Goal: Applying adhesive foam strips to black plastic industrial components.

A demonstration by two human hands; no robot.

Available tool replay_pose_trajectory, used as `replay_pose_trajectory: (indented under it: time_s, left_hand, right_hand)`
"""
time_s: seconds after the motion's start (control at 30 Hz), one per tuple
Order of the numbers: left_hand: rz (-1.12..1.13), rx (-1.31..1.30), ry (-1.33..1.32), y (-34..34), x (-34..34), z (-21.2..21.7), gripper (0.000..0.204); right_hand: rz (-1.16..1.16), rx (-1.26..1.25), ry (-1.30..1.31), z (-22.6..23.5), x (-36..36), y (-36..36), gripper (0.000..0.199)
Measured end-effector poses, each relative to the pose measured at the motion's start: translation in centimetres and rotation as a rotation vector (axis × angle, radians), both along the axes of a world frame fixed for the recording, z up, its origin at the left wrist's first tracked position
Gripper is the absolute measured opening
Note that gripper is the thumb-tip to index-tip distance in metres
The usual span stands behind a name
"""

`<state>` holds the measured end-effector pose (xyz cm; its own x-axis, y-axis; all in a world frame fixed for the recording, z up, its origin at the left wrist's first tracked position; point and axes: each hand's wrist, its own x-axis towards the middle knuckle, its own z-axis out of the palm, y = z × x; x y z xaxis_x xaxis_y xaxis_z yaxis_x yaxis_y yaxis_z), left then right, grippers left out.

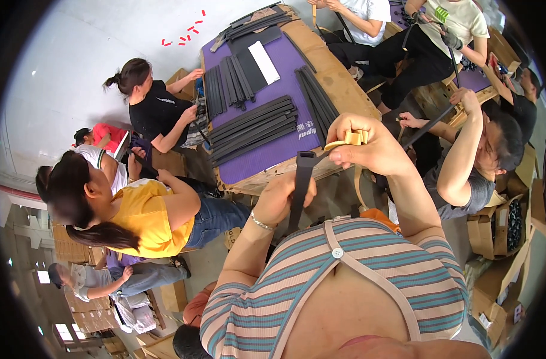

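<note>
In front of my chest, my left hand (280, 196) is wrapped round a long flat black strip (300, 188). The strip stands nearly upright, and its upper end looks thicker, with a slot-like opening. My right hand (366, 146), raised higher and to the right, pinches a curled yellow ribbon-like strip (348, 139) between thumb and fingers. A narrow dark piece spans from the black strip's top towards my right fingertips; whether it belongs to the black strip I cannot tell. Beyond my hands, several black strips (255, 128) lie in rows on a purple mat (234, 172).
A wooden table (339, 72) carries the mat, more black strips and a white rectangular piece (264, 63). A person in yellow (147, 218) is close on my left; another in grey (464, 179) handles a dark strip on my right. Cardboard boxes (482, 236) stand at right.
</note>
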<state>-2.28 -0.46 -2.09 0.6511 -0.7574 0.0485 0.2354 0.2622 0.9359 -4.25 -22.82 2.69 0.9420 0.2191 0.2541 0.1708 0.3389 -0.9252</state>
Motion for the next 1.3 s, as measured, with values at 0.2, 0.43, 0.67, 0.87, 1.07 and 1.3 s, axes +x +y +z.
replay_pose_trajectory:
  time_s: [0.2,0.43,0.67,0.87,1.07,1.3]
  left_hand:
    - [0.025,-0.152,0.074,-0.2,0.2,0.2,0.03]
    - [0.482,0.047,-0.167,-0.8,-0.2,0.2,0.019]
    - [0.837,0.185,-0.516,-0.5,-0.4,-0.4,0.019]
    - [0.57,0.056,-0.281,0.2,-1.0,0.6,0.015]
    - [0.416,0.011,-0.119,-0.1,-1.7,1.5,0.02]
    - [0.14,-0.067,0.058,0.1,-1.4,1.4,0.032]
  right_hand:
    - [0.086,-0.052,0.087,0.5,-0.3,-0.4,0.018]
    - [-0.005,-0.141,0.103,0.7,-1.5,0.3,0.011]
    - [-0.09,-0.143,0.147,1.0,-2.9,0.9,0.008]
    - [-0.106,-0.121,0.171,0.1,-2.0,1.2,0.006]
    - [-0.106,-0.137,0.143,-0.2,-2.0,1.0,0.008]
    - [-0.105,-0.186,0.083,-0.6,-1.5,1.0,0.018]
